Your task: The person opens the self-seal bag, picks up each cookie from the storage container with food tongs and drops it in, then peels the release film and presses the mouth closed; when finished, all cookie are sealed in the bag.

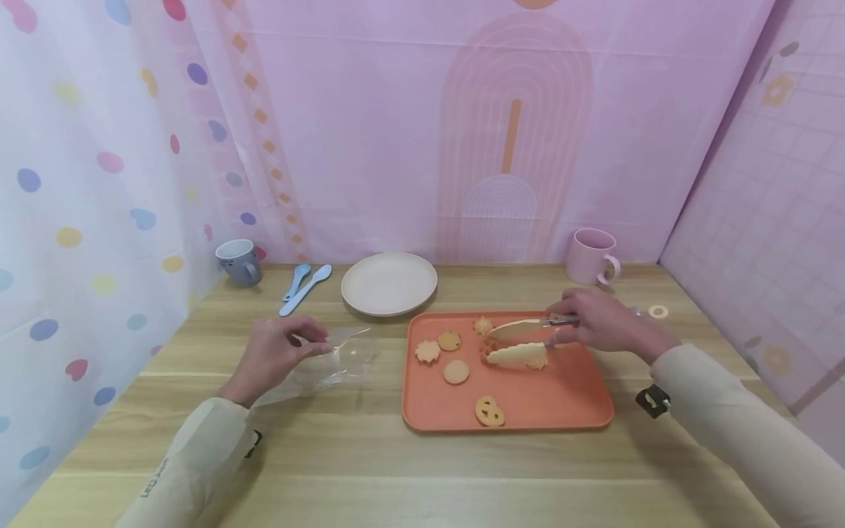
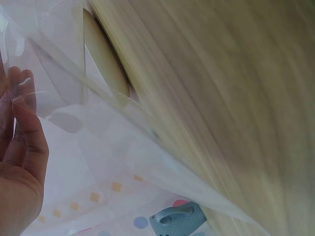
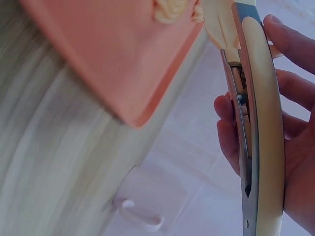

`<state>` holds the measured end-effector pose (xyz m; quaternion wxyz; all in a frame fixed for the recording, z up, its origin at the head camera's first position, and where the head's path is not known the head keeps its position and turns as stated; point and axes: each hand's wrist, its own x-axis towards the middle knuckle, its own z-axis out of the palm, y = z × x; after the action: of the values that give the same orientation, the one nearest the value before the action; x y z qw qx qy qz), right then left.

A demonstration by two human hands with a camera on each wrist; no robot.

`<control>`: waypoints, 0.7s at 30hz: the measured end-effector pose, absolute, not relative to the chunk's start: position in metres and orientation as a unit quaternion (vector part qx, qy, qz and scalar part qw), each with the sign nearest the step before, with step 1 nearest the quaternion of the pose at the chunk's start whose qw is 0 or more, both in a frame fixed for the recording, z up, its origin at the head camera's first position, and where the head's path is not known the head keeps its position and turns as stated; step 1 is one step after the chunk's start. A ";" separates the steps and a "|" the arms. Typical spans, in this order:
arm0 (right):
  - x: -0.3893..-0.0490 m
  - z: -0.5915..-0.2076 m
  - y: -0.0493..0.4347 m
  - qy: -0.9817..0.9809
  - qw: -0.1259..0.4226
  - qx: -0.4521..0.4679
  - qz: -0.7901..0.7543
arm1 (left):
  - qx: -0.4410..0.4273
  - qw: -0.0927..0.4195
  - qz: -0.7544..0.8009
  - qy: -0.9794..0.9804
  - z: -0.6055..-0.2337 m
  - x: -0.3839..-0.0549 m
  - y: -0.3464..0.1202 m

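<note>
My left hand (image 1: 273,356) pinches the edge of a clear plastic bag (image 1: 346,359) between thumb and fingers, left of the orange tray (image 1: 449,407). In the left wrist view the bag (image 2: 123,142) spreads out as a thin see-through sheet. My right hand (image 1: 597,319) grips metal tongs with cream-coloured ends (image 1: 518,356), reaching over the tray's right half. Between the tong tips shows a reddish-brown cookie (image 1: 488,347), partly hidden. The right wrist view shows fingers and thumb round the tong handles (image 3: 266,123).
Several cookies lie on the tray, among them a pretzel-shaped one (image 1: 489,412) and a plain round one (image 1: 456,372). Behind stand a cream plate (image 1: 389,284), blue spoons (image 1: 305,290), a blue-grey mug (image 1: 239,262) and a pink mug (image 1: 590,257). A ring cookie (image 1: 658,312) lies at the right.
</note>
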<state>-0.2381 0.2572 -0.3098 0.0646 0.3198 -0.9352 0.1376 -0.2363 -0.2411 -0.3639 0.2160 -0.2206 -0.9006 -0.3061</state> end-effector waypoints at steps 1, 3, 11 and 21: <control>-0.237 -0.308 0.255 -0.934 0.068 0.323 0.137 | -0.220 0.215 -0.307 -0.901 -0.364 -0.236 -0.241; -0.236 -0.305 0.248 -0.932 0.073 0.329 0.134 | -0.219 0.214 -0.307 -0.901 -0.364 -0.236 -0.240; -0.241 -0.299 0.202 -0.919 0.072 0.360 0.148 | -0.220 0.213 -0.310 -0.900 -0.362 -0.233 -0.241; -0.254 -0.305 0.131 -0.907 0.073 0.374 0.181 | -0.218 0.206 -0.320 -0.899 -0.360 -0.233 -0.238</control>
<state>-0.2540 0.1312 -0.3046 0.0730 0.3737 -0.9069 0.1806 -0.2334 -0.2384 -0.3595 0.2057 -0.2184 -0.8988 -0.3195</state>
